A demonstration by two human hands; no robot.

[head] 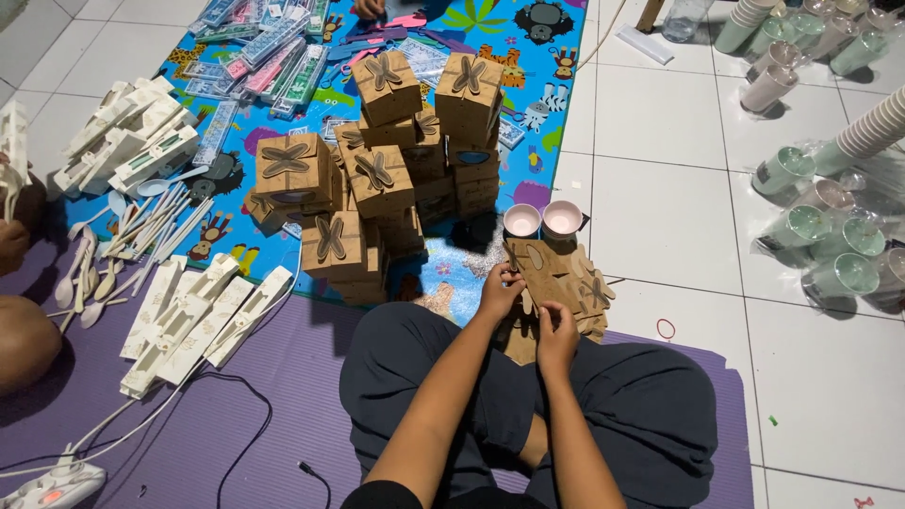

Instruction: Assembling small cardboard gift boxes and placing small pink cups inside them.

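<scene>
1. Left hand point(500, 292) has its grip pinching the near-left edge of a flat brown cardboard box blank point(558, 278), fingers curled over the rim.
2. Right hand point(556, 335) grips the same blank lower down on its near edge, fingers pressed together on the card. The blank sits tilted over the person's crossed legs, right above the purple mat point(283, 377).
3. Just past the grip, touching the far edge of the blank: two pink cups point(542, 220) side by side on the white tile floor point(660, 188).
4. Left of the grip, pretty close, a pile of folded brown boxes point(386, 179) stacked on the colourful play mat point(528, 85).
5. Right of the grip it's open tile, with only a red rubber band point(666, 328) nearby; wrapped green cups point(820, 236) lie well off that way.
</scene>
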